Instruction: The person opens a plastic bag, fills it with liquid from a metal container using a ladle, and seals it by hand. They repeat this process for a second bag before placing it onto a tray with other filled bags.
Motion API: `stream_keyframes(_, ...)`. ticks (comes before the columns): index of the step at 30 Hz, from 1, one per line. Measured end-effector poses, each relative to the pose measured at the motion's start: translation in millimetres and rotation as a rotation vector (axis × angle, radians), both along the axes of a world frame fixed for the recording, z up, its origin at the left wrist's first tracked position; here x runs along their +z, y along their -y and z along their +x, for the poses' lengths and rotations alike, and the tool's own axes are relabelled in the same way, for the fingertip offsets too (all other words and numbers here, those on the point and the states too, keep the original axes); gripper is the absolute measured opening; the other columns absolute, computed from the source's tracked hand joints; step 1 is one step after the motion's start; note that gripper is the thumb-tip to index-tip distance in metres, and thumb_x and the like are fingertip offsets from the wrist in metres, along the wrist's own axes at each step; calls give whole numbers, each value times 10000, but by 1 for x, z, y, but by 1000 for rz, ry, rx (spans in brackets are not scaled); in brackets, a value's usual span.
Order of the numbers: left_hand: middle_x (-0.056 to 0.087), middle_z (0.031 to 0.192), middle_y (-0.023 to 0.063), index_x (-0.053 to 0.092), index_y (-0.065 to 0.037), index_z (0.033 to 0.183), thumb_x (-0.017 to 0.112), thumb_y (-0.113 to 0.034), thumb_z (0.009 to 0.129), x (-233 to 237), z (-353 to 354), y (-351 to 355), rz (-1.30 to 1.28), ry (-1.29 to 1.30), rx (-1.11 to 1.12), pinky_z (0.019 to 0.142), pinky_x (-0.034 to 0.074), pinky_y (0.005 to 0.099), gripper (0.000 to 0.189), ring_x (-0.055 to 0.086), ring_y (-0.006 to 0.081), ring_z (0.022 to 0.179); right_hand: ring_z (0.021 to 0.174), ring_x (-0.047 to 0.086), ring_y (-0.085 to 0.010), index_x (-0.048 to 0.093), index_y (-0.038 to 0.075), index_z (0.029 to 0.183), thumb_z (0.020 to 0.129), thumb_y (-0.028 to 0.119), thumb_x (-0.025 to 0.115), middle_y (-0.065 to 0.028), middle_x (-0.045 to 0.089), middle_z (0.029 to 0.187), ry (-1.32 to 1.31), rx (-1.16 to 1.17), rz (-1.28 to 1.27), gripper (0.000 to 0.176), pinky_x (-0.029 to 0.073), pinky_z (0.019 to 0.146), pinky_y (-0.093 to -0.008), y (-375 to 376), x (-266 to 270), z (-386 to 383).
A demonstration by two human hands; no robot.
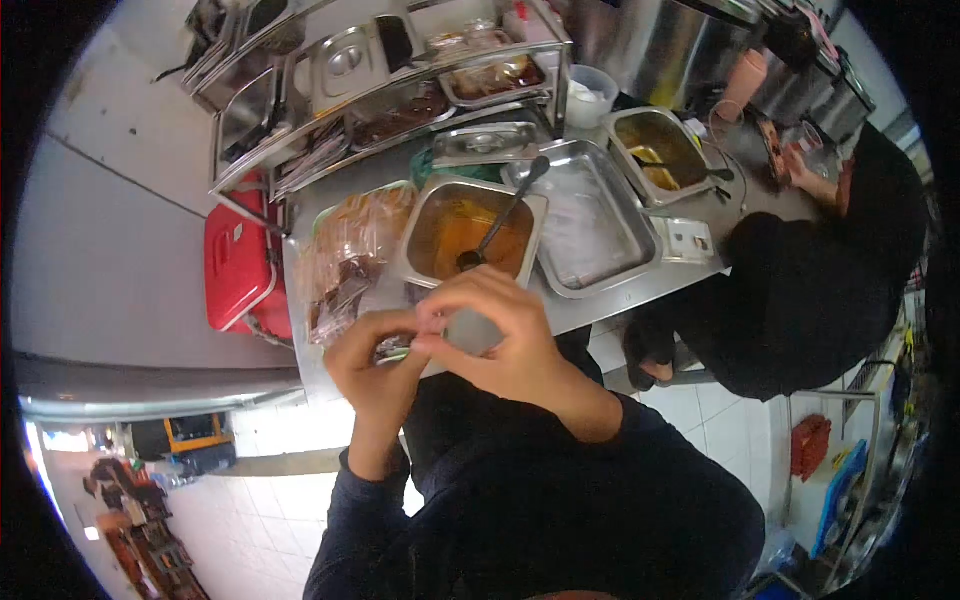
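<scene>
My left hand (372, 352) and my right hand (505, 338) meet at the fingertips above the table's front edge. Both are closed in a pinch, thumbs and forefingers pressed together; whatever they grip is too small or hidden to make out. Just beyond them stands a steel pan (425, 235) with orange-brown sauce, and a dark ladle (508, 218) leans in it. To the left lies a pile of clear plastic packets (355, 240) with brown and orange contents, partly covered by my left hand.
Right of the sauce pan are a wide steel tray (645, 240) holding clear plastic and a smaller pan (625, 125) with yellowish liquid. A metal rack (440, 68) with containers stands behind. A red cooler box (238, 262) is at left. Another person (800, 300) in black sits at right.
</scene>
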State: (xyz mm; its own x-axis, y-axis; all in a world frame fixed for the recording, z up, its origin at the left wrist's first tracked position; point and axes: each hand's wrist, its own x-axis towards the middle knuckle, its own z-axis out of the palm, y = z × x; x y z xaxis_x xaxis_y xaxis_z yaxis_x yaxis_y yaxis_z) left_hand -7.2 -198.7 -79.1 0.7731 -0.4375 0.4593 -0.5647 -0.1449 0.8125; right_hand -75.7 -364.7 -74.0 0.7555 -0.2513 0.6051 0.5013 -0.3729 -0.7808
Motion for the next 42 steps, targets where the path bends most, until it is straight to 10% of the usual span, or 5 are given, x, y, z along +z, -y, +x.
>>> stream_keyframes(15, 682, 812, 63, 674, -5, 890, 804, 2, 800, -22, -18, -9, -114, -91, 193, 699, 526, 246, 158, 651, 128, 746, 744, 652, -259, 721, 51, 925, 758, 2, 748, -70, 715, 864, 55, -254, -63, 175, 521, 674, -347, -9, -22, 22)
stream_keyframes(21, 677, 831, 62, 640, -17, 858, 802, -140, 810, 14, 4, -9, -11, 276, 261, 777, 504, 283, 209, 659, 171, 768, 910, 594, -278, 702, 58, 934, 782, -22, 675, -62, 653, 941, -27, 69, -104, 173, 486, 780, -374, -17, -22, 11)
stream_keyframes(30, 674, 721, 52, 690, 8, 861, 686, -105, 931, 1, 32, -59, 188, -182, -18, 540, 447, 229, 133, 579, 77, 586, 1087, 533, -292, 715, 57, 946, 819, 79, 702, -94, 556, 1052, -10, 343, -9, 129, 454, 953, -431, -15, -6, -11)
stream_keyframes(36, 711, 1121, 55, 695, -81, 1087, 891, -179, 658, 43, 7, -9, 527, 428, -53, 1149, 328, 530, 482, 558, 304, 1286, 1252, 494, -292, 752, 70, 996, 864, 121, 707, -52, 614, 1317, -171, 100, -394, 149, 400, 970, -444, -5, -20, -14)
stream_keyframes(42, 724, 1092, 66, 695, -86, 1064, 917, -161, 605, 22, 18, -11, 523, 333, -75, 1160, 307, 531, 516, 554, 308, 1294, 1224, 511, -267, 742, 94, 1080, 834, 63, 668, -36, 641, 1258, -228, 86, -531, 259, 334, 990, -501, 0, -16, -16)
